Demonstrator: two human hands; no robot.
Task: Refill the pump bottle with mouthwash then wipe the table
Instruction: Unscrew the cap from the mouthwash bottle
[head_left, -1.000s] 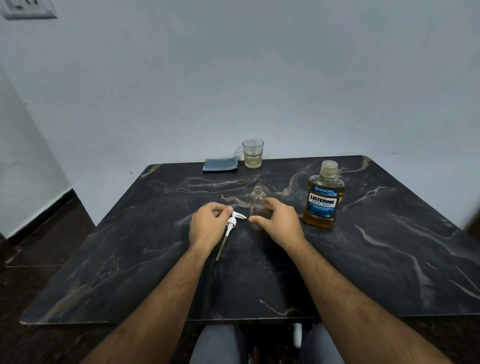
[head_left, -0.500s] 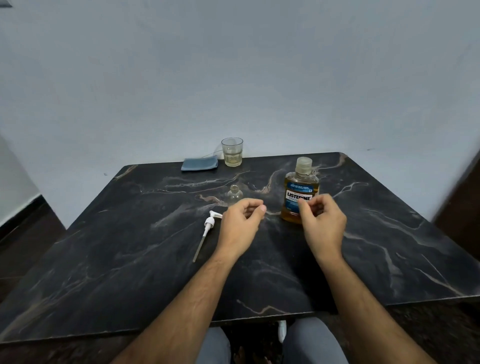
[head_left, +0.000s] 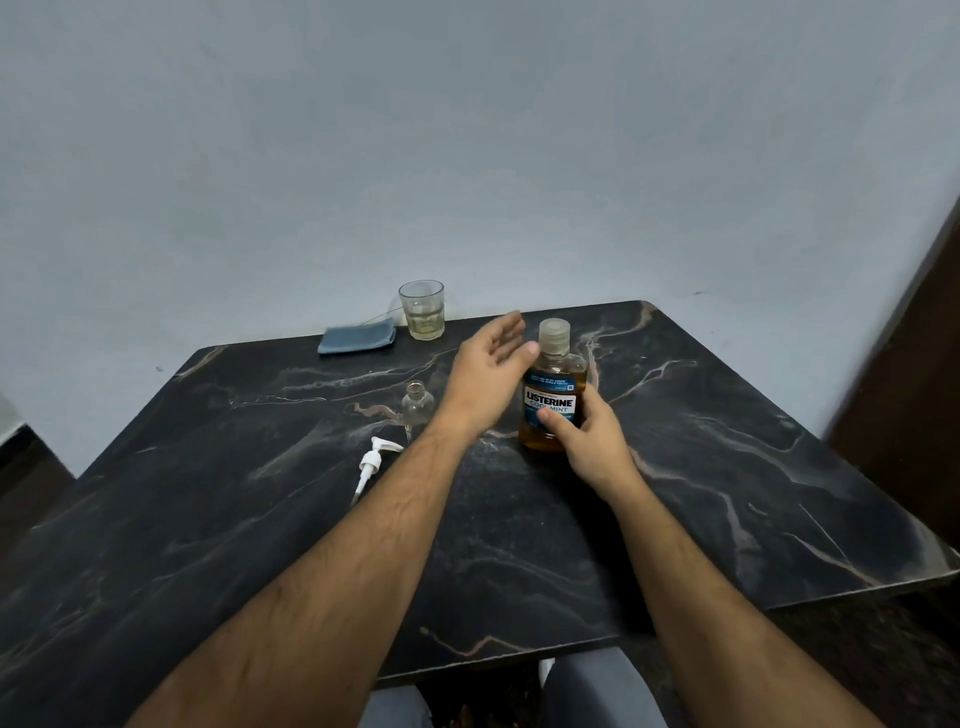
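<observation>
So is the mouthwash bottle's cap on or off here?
On. The clear cap still sits on the mouthwash bottle, upright on the table.

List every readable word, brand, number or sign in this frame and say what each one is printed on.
"LISTERINE": large white letters on the blue label of the mouthwash bottle, which the right hand grips.
"COOL MINT": on the same label, just under the brand name.
Small print above the brand name and at the bottom of the label: too small and blurred to read.
No other text shows in the frame.
</observation>
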